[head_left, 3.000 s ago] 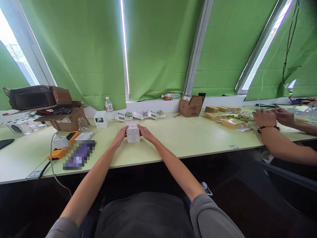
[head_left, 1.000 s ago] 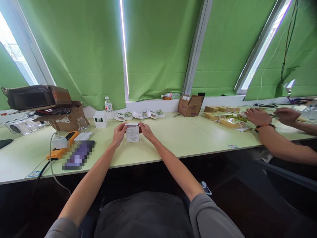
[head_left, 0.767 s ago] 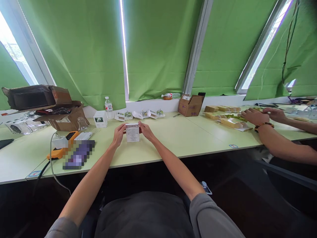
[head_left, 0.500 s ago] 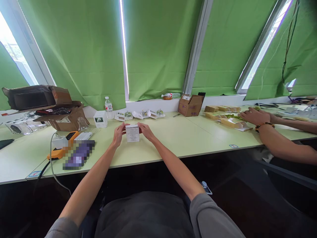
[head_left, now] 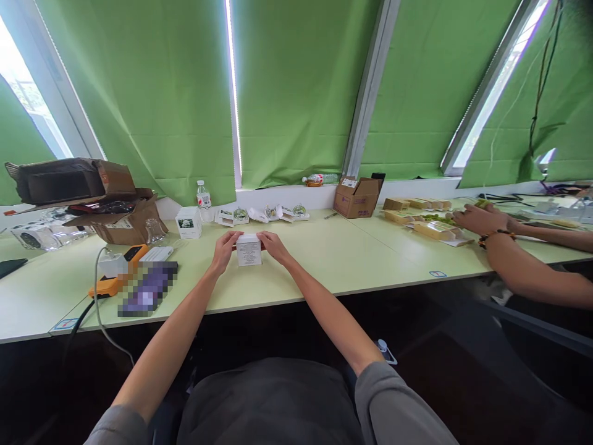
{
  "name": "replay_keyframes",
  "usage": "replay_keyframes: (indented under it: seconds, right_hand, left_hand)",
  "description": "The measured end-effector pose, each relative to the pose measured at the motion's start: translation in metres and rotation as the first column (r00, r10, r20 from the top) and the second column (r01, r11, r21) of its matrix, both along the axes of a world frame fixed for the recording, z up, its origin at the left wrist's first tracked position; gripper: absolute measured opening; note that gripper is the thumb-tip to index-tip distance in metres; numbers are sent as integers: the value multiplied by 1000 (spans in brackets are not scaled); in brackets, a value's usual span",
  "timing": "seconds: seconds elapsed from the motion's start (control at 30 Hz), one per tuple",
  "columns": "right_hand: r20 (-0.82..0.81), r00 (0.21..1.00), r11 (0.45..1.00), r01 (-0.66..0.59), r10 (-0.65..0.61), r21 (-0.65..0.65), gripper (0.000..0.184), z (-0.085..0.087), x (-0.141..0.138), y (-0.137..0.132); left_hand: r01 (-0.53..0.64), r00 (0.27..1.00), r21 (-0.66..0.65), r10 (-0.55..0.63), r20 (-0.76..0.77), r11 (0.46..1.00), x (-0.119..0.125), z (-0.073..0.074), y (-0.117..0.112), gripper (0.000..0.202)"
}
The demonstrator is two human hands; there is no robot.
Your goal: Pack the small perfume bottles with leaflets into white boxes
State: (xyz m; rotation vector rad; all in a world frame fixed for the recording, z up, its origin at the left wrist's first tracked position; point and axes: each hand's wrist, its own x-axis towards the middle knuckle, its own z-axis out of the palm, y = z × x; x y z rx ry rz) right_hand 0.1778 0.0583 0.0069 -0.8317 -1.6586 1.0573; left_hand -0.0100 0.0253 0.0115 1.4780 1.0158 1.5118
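A small white printed box [head_left: 249, 251] stands upright on the pale table [head_left: 296, 272] in front of me, its text side toward me. My left hand [head_left: 225, 250] is closed on its left side, thumb near the top edge. On the opposite side my right hand [head_left: 273, 246] grips the box in the same way. The top of the box looks flat and shut. Behind it lie several white opened cartons with green-and-white items [head_left: 272, 213]. A similar white box [head_left: 188, 222] with a green picture stands to the back left, beside a clear bottle [head_left: 203, 196].
Left are a purple pixelated item [head_left: 149, 289], an orange power strip [head_left: 118, 278] with a cable, and brown cardboard boxes [head_left: 115, 225]. A carton [head_left: 356, 198] stands at the back right. Farther right, a co-worker's hands [head_left: 482, 221] work over yellow boxes [head_left: 435, 230].
The box's top, slightly raised at the back before, now looks pressed flat. Both my hands stay at its sides, with fingers shifted a little. The co-worker's hands moved slightly right.
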Motion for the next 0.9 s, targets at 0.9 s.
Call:
replay_keyframes:
  seconds: [0.9]
  right_hand:
    - [33, 999, 999, 38, -37, -14, 31, 6, 6, 0]
  left_hand:
    - [30, 971, 204, 20, -237, 979, 8, -3, 2, 37]
